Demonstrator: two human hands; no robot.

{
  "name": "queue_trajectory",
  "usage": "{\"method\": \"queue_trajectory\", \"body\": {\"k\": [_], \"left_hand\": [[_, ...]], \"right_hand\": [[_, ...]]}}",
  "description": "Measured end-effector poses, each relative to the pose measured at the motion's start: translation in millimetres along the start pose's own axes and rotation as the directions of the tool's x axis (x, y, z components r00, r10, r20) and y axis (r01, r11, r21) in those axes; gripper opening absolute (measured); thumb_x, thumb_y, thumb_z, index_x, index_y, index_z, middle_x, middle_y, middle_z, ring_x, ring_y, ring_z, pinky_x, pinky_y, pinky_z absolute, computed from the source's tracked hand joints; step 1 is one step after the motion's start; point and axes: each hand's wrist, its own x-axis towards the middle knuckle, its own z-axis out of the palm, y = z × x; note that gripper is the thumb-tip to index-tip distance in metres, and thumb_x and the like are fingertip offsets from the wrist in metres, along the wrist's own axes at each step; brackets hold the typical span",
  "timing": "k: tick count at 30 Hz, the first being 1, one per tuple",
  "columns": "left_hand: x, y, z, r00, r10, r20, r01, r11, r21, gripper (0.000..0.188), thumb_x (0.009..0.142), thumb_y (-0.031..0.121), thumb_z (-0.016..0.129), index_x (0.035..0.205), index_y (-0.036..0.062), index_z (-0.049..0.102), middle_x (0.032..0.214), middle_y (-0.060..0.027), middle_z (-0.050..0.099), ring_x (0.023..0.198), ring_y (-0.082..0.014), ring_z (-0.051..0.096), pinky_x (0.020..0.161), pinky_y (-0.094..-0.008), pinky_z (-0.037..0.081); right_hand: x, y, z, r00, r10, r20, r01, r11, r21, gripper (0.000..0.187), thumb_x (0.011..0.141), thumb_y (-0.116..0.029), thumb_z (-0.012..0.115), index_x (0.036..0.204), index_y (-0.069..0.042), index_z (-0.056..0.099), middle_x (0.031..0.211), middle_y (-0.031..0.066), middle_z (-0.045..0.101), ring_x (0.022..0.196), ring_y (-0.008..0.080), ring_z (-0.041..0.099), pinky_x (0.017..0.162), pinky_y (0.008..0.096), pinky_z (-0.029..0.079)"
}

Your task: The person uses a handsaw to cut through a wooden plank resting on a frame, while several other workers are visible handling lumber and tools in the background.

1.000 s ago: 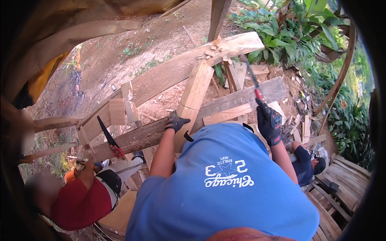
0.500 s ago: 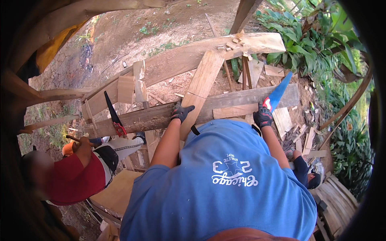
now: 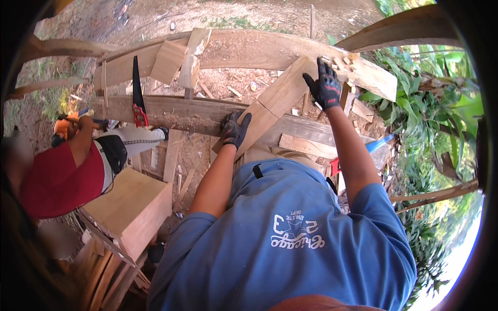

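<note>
My left hand (image 3: 234, 129), in a black glove, grips the lower end of a pale slanting board (image 3: 275, 103) where it meets a long weathered beam (image 3: 181, 111). My right hand (image 3: 326, 85), also gloved, is stretched up with fingers spread flat on the board's upper end, next to the upper beam (image 3: 249, 49). Beside my right elbow, a hand saw (image 3: 365, 151) with a blue blade and red handle lies by the lower planks, with no hand on it.
A second saw (image 3: 137, 98), black blade and red handle, stands against the long beam. A person in a red shirt (image 3: 57, 179) crouches at the left. A pale wooden box (image 3: 129, 207) sits below. Green plants (image 3: 430, 114) fill the right; wood scraps litter the ground.
My right hand has let go of the blue-bladed saw and risen to the top of the slanting board. My left hand stays at the board's lower end.
</note>
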Motion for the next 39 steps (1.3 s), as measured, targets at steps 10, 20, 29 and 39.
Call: {"method": "queue_trajectory", "body": {"k": [10,20,29,39], "left_hand": [[-4,4,-16,0.983,0.172,0.064,-0.180,0.973,0.147,0.055,0.097,0.051,0.070,0.127,0.0050,0.075,0.128,-0.0193,0.073,0.124,-0.0391,0.065,0.110,-0.0480,0.048],[41,22,-20,0.988,0.064,0.139,-0.108,0.935,0.339,0.065,0.100,0.062,0.058,0.128,0.0052,0.070,0.132,-0.0230,0.068,0.129,-0.0409,0.061,0.112,-0.0493,0.047],[61,-44,-14,0.712,-0.534,-0.456,0.670,0.710,0.215,0.050,0.105,0.054,0.051,0.124,0.0118,0.069,0.125,-0.0181,0.069,0.121,-0.0386,0.063,0.103,-0.0525,0.051],[64,-41,-4,0.682,-0.570,-0.459,0.701,0.688,0.188,0.043,0.104,0.046,0.049,0.112,0.0099,0.070,0.120,-0.0194,0.070,0.115,-0.0420,0.064,0.098,-0.0537,0.054]], "right_hand": [[-22,6,23,0.984,0.010,0.175,0.012,0.992,-0.129,0.094,0.093,-0.066,0.068,0.159,-0.003,0.045,0.157,0.0207,0.053,0.147,0.0353,0.048,0.123,0.0485,0.036],[-34,25,29,0.818,0.565,0.107,-0.561,0.825,-0.064,0.084,0.096,-0.064,0.062,0.157,-0.008,0.051,0.156,0.0204,0.054,0.145,0.0384,0.051,0.119,0.0514,0.040],[2,64,64,0.671,0.659,0.341,-0.677,0.731,-0.081,0.062,0.111,-0.052,0.027,0.133,-0.012,0.068,0.134,0.0224,0.070,0.127,0.0431,0.065,0.111,0.0525,0.046],[37,39,49,0.633,0.692,0.347,-0.656,0.718,-0.234,0.039,0.110,-0.029,0.034,0.126,-0.004,0.059,0.123,0.0262,0.073,0.117,0.0456,0.070,0.096,0.0556,0.054]]}}
